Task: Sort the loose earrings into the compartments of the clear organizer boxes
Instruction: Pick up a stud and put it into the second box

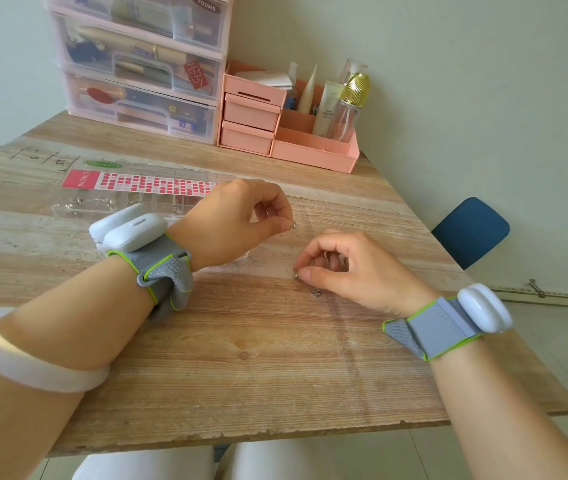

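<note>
Silver studs are the matter: the left hand (241, 220) pinches one small earring (294, 224) at its fingertips, raised just right of the clear organizer box (78, 207), which lies to its left, nearer this hand. The right hand (351, 268) pinches another earring (295, 275) low at the wooden table (241, 375), a loose earring (316, 293) just beside it.

Left hand (241, 220) hides organizer box (116, 202) part; earrings (315, 292) too small.
</note>
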